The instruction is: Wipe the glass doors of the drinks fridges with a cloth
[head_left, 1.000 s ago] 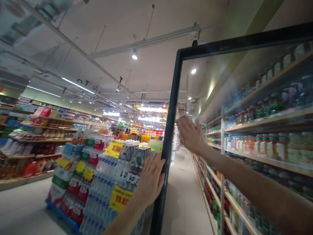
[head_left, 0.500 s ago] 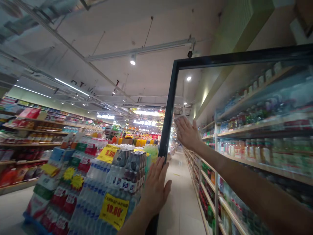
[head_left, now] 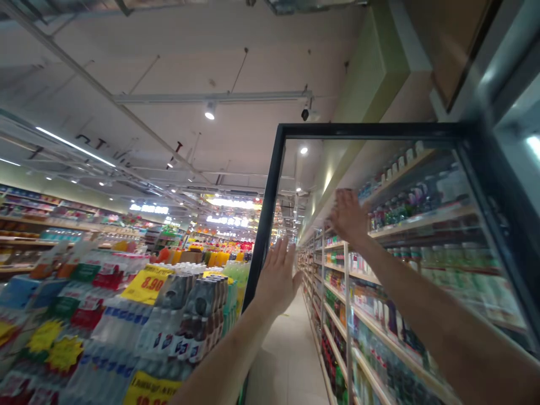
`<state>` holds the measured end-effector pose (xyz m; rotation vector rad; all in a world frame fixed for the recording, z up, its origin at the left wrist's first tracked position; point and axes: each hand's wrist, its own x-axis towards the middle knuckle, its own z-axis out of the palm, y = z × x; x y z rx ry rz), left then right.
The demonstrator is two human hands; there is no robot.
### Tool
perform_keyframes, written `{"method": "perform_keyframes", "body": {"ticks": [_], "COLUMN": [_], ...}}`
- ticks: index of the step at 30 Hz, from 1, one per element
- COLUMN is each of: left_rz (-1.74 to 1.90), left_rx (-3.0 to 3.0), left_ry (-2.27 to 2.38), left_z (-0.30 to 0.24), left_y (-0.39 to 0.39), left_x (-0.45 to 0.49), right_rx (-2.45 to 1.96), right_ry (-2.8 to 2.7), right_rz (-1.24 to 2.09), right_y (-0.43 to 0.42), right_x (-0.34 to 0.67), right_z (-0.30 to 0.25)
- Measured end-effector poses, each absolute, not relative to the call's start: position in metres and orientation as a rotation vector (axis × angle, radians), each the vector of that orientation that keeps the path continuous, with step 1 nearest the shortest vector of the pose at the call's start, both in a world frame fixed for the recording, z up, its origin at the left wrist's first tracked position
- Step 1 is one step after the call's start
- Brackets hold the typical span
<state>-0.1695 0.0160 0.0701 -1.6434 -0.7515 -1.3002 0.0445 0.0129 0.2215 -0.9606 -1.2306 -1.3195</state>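
R hand (head_left: 349, 218) farther across door (head_left: 371, 131), L hand (head_left: 275, 284) at edge; both open, hold unclear

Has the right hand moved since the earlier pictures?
Yes. The right hand has moved right, away from the dark frame's left upright, and up toward the frame's top bar.

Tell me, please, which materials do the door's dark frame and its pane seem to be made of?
Frame: probably coated metal, smooth and dark with a faint sheen; plastic is possible.
Pane: likely smooth glass, since shelves show through it; clear plastic cannot be excluded.
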Motion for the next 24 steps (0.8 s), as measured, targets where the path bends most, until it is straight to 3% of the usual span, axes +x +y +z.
{"method": "perform_keyframes", "body": {"ticks": [5, 10, 18, 21, 24], "left_rz": [-1.344, -1.359, -1.351, -1.361, -1.353], "left_rx": [-1.561, -1.425, -1.384, -1.359, -1.353], "left_ry": [-0.808, -0.785, -0.780, -0.765, -0.748], "left_z": [0.082, 0.082, 0.079, 0.081, 0.081], "left_y": [0.028, 0.047, 0.039, 0.036, 0.037], "left_x": [-0.154, -0.143, -0.144, -0.142, -0.143], "right_rx": [-0.957, -0.893, -1.414, -1.321, -1.096], "right_ry": [-1.121, -1.607, -0.823, -0.976, -1.414], "right_rz": [-1.394, -1.756, -1.185, -1.266, -1.548], "right_y": [-0.004, 0.006, -0.033, -0.023, -0.007], "right_x": [0.075, 0.056, 0.201, 0.156, 0.077], "right_z": [0.173, 0.132, 0.151, 0.142, 0.123]}}
